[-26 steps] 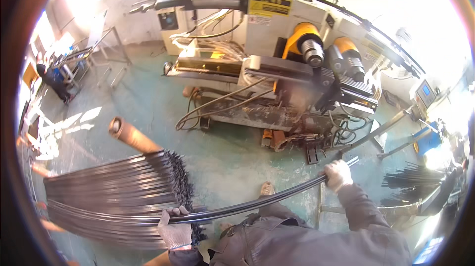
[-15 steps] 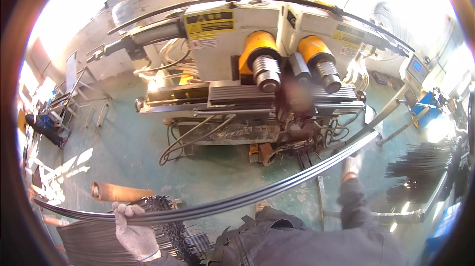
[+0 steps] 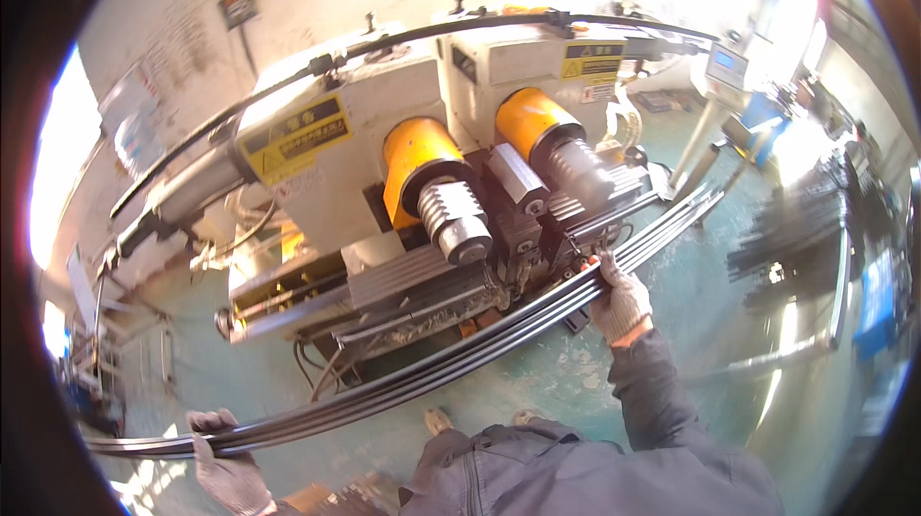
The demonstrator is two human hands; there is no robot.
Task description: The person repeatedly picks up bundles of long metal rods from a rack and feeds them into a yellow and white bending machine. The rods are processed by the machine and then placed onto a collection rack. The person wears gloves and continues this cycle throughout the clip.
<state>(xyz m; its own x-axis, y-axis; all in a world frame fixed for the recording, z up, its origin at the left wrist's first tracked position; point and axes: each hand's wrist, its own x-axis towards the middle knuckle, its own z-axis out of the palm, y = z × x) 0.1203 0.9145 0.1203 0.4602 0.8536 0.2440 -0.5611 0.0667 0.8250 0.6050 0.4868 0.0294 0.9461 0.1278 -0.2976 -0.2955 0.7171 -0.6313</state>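
L hand [image 3: 230, 478] wraps rods [image 3: 460, 360], R hand [image 3: 622, 303] grips farther along, prob. vs. sag; machine [image 3: 451, 219] just past R fingers.

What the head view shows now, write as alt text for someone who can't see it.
A pale-gloved left hand and a pale-gloved right hand hold a bundle of long, dark, glossy rods slanting up to the right. Beyond stands a cream-white machine with two yellow cylinders ending in silvery metal shafts.

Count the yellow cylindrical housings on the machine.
2: the left housing, left of a metal block, and the right housing, just above that block in the picture. None seems hidden.
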